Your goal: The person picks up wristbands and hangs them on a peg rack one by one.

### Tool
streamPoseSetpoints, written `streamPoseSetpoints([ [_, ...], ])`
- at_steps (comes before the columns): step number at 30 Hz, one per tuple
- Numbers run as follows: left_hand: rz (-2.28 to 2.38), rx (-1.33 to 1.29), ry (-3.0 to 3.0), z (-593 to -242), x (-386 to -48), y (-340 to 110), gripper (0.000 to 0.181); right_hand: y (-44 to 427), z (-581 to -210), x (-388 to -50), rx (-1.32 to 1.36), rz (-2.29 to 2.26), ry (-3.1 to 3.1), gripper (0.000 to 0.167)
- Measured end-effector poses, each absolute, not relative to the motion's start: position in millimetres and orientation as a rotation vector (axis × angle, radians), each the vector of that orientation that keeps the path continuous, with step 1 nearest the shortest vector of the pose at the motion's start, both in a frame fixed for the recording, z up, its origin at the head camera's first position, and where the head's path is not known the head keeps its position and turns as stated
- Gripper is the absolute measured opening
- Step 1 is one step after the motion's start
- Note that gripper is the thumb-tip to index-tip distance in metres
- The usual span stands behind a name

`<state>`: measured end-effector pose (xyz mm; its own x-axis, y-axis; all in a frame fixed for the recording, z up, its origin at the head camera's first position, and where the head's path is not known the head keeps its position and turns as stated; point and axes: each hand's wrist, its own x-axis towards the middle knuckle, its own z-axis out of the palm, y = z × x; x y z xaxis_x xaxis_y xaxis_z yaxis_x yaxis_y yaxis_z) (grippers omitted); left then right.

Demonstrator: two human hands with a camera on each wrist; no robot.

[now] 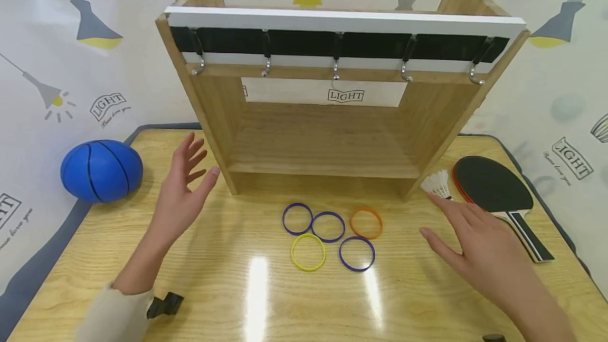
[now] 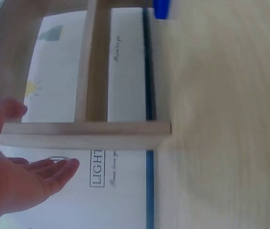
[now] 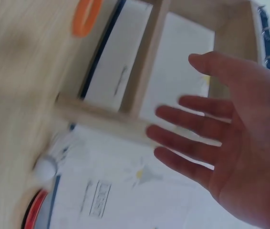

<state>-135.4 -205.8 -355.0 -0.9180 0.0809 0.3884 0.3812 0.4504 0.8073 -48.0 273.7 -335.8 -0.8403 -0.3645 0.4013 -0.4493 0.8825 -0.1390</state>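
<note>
Beside the left post of a wooden rack [image 1: 323, 139], my left hand [image 1: 182, 199] hovers over the table with fingers loosely extended, holding nothing. My right hand [image 1: 489, 252] is held in the air at the right, fingers spread in the right wrist view, also without anything in it. Several thin rings lie flat in front of the rack: purple rings [image 1: 283, 220], an orange ring [image 1: 352, 224] and a yellow ring [image 1: 292, 258]. Several metal hooks [image 1: 336, 67] line the rack's top bar. Near the right fingertips lies a white shuttlecock [image 1: 436, 183].
A blue ball [image 1: 101, 171] sits at the table's left edge. At the right lie table tennis paddles [image 1: 494, 183], one partly over another, partly behind my right hand. A patterned white sheet [image 1: 157, 41] hangs behind the wooden table [image 1: 199, 289].
</note>
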Motion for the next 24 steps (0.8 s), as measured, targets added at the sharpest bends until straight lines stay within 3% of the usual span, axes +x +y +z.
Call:
streamPoseSetpoints([
  [7, -1.734, -0.218, -2.193, -345.7, -156.8, -193.4, 0.063, 233.4, -329.1, -50.8, 0.854, 0.318, -2.590, 0.040],
  [13, -1.780, -0.058, -2.044, -340.9, -160.6, -179.7, 0.046, 204.9, -320.7, -56.1, 0.983, 0.307, -2.570, 0.039],
  [24, -1.646, 0.034, -2.010, -333.8, -159.9, -170.6, 0.037, 169.5, -318.8, -69.2, 1.095, 0.374, -2.655, 0.034],
])
